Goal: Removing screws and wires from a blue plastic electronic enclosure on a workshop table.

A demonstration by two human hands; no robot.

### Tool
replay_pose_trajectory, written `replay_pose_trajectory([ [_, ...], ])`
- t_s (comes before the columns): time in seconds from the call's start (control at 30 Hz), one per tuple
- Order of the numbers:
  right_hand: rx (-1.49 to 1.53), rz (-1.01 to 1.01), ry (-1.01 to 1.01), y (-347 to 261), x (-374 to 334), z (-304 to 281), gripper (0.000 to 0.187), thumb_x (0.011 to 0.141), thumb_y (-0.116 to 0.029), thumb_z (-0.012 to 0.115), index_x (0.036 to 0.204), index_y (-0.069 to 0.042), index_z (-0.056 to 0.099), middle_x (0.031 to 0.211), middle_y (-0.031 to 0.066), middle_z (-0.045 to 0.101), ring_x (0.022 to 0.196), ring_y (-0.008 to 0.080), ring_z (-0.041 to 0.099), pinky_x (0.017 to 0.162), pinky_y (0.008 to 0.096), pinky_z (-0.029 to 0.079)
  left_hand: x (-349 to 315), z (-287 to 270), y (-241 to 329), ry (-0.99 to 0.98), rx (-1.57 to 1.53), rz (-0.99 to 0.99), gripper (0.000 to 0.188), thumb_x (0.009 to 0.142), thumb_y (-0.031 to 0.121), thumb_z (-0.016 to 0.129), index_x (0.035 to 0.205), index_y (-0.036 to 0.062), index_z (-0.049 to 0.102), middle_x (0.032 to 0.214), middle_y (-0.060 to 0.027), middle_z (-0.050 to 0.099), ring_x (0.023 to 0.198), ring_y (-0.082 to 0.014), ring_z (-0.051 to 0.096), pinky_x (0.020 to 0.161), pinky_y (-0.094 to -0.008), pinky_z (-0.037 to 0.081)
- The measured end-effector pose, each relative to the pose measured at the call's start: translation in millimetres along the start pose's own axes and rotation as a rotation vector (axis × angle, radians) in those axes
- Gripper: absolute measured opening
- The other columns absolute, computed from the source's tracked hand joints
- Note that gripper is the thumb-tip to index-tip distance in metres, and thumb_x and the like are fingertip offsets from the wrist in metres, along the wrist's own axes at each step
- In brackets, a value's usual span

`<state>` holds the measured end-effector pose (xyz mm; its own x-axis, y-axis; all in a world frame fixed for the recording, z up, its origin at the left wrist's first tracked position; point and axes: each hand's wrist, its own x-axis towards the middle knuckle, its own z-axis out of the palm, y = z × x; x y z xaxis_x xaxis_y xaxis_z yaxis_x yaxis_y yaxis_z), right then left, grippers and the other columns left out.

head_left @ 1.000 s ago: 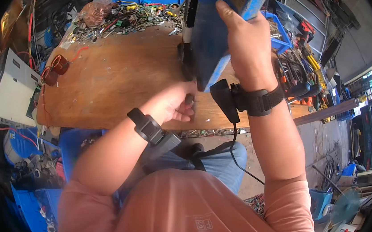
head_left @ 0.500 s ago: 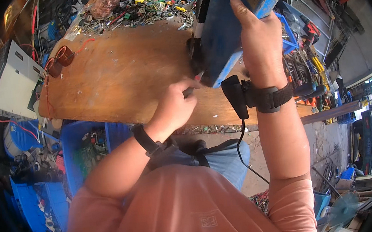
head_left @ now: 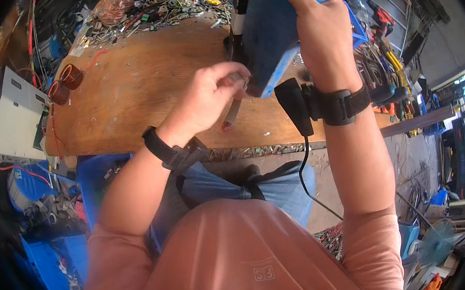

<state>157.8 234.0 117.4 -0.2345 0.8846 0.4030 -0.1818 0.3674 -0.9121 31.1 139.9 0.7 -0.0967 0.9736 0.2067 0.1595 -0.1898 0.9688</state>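
Note:
My right hand (head_left: 326, 43) grips the edge of a large blue metal case (head_left: 272, 35) with worn, scuffed paint. The case stands tilted on edge, with a black strip along its left side. My left hand (head_left: 205, 97) is closed with curled fingers next to the case's lower corner. From under those fingers sticks a short dark stick (head_left: 232, 113) with a red end, pointing down toward the table's near edge. Exactly how the fingers hold it is partly hidden.
The wooden table (head_left: 122, 99) carries a heap of wires and small parts (head_left: 169, 11) at its far edge. Copper coils (head_left: 71, 76) lie at the left beside a white box (head_left: 16, 110). Hand tools (head_left: 392, 62) stand at the right; a blue bin (head_left: 98, 174) sits below left.
My left hand has moved up slightly, and the dark stick has swung from pointing at the case to pointing down. My right hand still holds the case, which sits a little higher in view.

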Motion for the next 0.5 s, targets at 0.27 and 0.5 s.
replay_pose_trajectory([
  [0.27, 0.025, -0.009, -0.014, -8, -8, 3, 0.016, 0.085, -0.007, 0.06, 0.098, 0.004, 0.062, 0.085, 0.0033, 0.062, 0.071, 0.0109, 0.055, 0.063, 0.0253, 0.045, 16, 1, 12, -0.011, 0.11, -0.019, 0.016, 0.089, 0.007, 0.052, 0.098, -0.0031, 0.06, 0.078, -0.0065, 0.064, 0.064, -0.0105, 0.058, 0.062, -0.0248, 0.047],
  [0.5, 0.024, -0.018, -0.014, 2, -1, -2, 0.016, 0.086, -0.008, 0.06, 0.097, 0.003, 0.062, 0.084, 0.0034, 0.062, 0.073, 0.011, 0.056, 0.065, 0.0248, 0.045, 27, 7, 11, -0.052, 0.022, -0.037, 0.014, 0.088, 0.008, 0.055, 0.096, -0.0016, 0.06, 0.075, -0.0029, 0.061, 0.06, -0.0091, 0.053, 0.058, -0.024, 0.044],
])
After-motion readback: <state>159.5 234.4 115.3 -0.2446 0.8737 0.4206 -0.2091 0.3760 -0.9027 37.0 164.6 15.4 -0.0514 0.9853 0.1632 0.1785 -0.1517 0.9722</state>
